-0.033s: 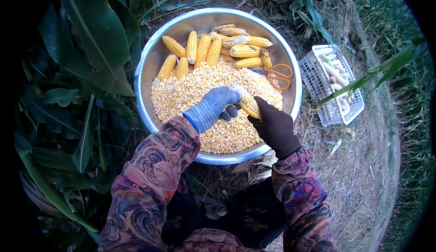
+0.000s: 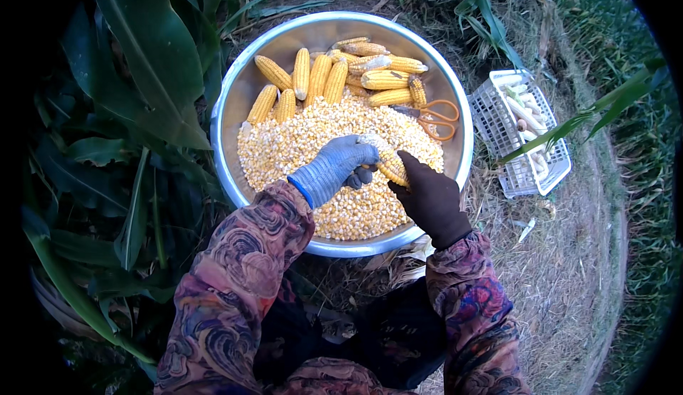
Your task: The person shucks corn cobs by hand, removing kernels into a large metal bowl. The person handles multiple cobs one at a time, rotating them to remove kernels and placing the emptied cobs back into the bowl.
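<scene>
Between my two gloved hands is a corn cob (image 2: 390, 162), partly stripped, its far end pale and bare and its near end still set with yellow kernels. My left hand (image 2: 338, 164), in a grey-blue glove, is closed around the pale end. My right hand (image 2: 429, 197), in a dark brown glove, grips the kernelled end with thumb and fingers. Both are above a heap of loose corn kernels (image 2: 320, 139) in a wide metal basin (image 2: 229, 103). Whole yellow ears (image 2: 319, 78) lie along the basin's far side.
Orange-handled scissors (image 2: 439, 119) rest at the basin's right inner side. A white plastic crate (image 2: 498, 135) holding stripped cobs (image 2: 526, 121) stands to the right on dry straw. Broad green corn leaves (image 2: 146, 60) crowd the left, and one long leaf (image 2: 569, 128) crosses over the crate.
</scene>
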Demonstrator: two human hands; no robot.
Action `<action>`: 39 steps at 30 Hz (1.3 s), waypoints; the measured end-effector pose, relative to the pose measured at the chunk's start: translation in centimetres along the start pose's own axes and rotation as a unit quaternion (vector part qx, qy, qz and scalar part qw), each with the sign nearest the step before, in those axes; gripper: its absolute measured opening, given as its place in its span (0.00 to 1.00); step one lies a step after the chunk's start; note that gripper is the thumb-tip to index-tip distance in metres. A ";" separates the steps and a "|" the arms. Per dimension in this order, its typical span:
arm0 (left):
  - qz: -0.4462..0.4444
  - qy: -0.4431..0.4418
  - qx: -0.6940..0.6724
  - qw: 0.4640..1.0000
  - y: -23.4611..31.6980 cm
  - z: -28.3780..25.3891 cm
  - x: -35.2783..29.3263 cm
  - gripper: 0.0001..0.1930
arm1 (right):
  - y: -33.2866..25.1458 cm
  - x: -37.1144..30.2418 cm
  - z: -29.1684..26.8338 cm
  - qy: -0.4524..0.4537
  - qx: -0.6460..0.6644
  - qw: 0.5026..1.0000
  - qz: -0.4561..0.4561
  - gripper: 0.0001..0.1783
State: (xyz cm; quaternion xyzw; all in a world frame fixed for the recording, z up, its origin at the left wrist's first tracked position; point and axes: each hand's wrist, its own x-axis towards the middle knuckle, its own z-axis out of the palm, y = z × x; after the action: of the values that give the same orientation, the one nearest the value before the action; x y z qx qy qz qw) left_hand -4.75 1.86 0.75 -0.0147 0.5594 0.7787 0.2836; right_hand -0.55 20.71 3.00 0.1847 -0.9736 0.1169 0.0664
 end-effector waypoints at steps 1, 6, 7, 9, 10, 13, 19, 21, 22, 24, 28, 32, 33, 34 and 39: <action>-0.007 0.003 0.040 0.999 0.1 0.0 0.1 0.08 | 0.0 0.0 0.0 -0.002 -0.007 1.000 -0.004 0.29; -0.027 0.015 0.110 0.993 0.4 0.1 -0.1 0.09 | -0.2 -0.1 -0.2 -0.023 -0.012 1.000 0.002 0.29; -0.023 0.010 0.105 0.994 0.4 0.1 -0.1 0.10 | -0.2 -0.1 -0.2 -0.026 -0.011 1.000 0.002 0.29; -0.014 0.001 0.097 0.995 0.4 0.1 -0.2 0.10 | -0.1 -0.2 -0.1 -0.022 -0.003 1.000 -0.005 0.29; -0.014 -0.011 0.084 0.996 0.3 -0.1 -0.2 0.10 | 0.0 -0.3 0.1 -0.016 0.003 1.000 -0.013 0.28; -0.013 -0.029 0.063 0.998 0.2 -0.3 -0.1 0.09 | 0.0 -0.2 -0.1 -0.013 0.008 1.000 -0.021 0.28; -0.013 0.021 0.004 1.000 0.0 0.4 -0.2 0.08 | -0.4 0.1 -0.2 -0.014 0.042 0.999 0.012 0.28; -0.015 -0.006 -0.026 1.000 0.0 -0.1 0.0 0.08 | -0.2 0.1 -0.2 -0.021 0.036 0.999 0.020 0.28; -0.033 -0.012 -0.049 0.998 0.1 -0.2 0.1 0.09 | 0.1 0.0 0.0 -0.019 0.035 0.999 0.016 0.28; -0.070 -0.022 -0.094 0.993 0.3 -0.5 0.0 0.09 | 0.3 -0.1 0.2 -0.018 0.032 0.999 0.008 0.28; -0.065 -0.023 0.028 0.997 0.7 -0.3 -0.2 0.09 | 0.3 -0.2 0.3 -0.022 0.024 0.999 -0.010 0.29; -0.042 0.000 0.102 0.994 0.2 -0.3 -0.3 0.08 | 0.4 -0.2 0.3 -0.057 0.013 0.998 -0.013 0.28; -0.038 0.014 0.105 0.994 0.3 0.1 -0.5 0.08 | 0.3 -0.1 0.2 -0.058 0.028 0.998 -0.001 0.28; -0.033 0.028 0.109 0.993 0.3 0.4 -0.5 0.08 | 0.2 0.0 0.1 -0.059 0.042 0.997 0.011 0.28; -0.054 -0.012 -0.039 0.998 0.1 -0.6 0.0 0.09 | 0.2 0.1 0.3 -0.056 0.061 0.996 0.035 0.28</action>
State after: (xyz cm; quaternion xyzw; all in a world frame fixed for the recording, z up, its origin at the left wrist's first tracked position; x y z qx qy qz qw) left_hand -4.95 1.32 0.58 -0.0463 0.5234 0.7838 0.3309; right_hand -0.70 20.80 2.71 0.1604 -0.9726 0.1681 -0.0037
